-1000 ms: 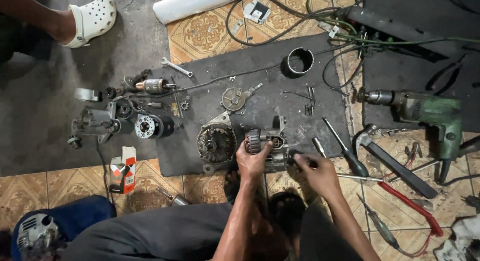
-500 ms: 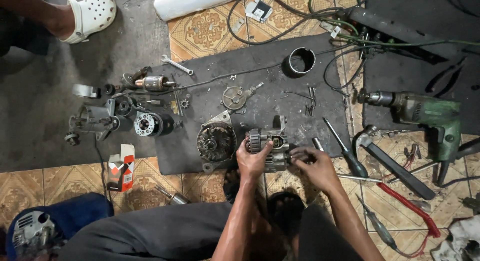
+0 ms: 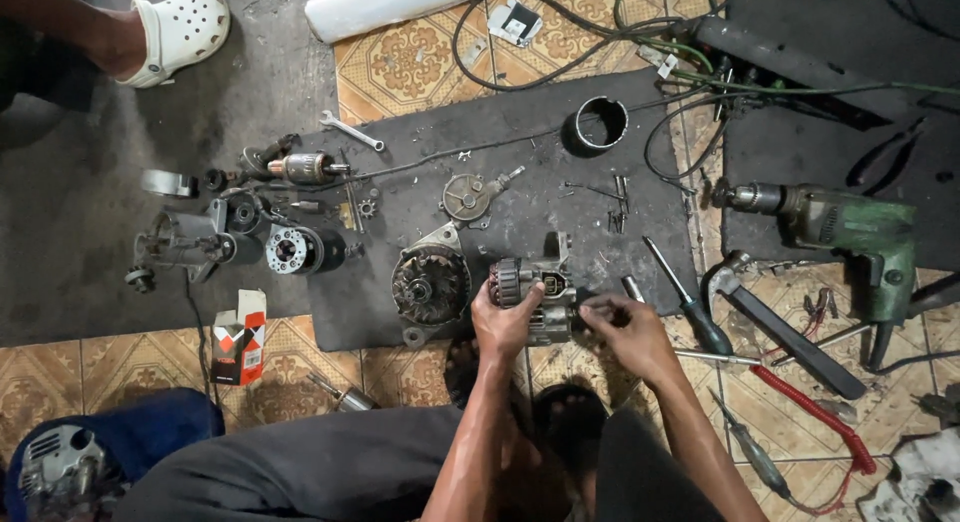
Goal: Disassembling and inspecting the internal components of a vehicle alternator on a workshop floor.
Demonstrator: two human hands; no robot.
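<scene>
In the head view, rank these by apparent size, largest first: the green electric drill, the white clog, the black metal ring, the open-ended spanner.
1. green electric drill
2. white clog
3. black metal ring and open-ended spanner: too alike to rank, ring rounder, spanner longer but thin.

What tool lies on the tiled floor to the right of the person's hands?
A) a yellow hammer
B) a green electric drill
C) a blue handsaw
B: the green electric drill lies right of the right hand and the grey metal motor housing that the left hand grips.

Green electric drill (image 3: 850, 232) right; white clog (image 3: 180, 32) upper left; red coiled cable (image 3: 815, 412) lower right; ornate tan-patterned floor tiles (image 3: 410, 67); dark grey mat (image 3: 500, 162).
</scene>
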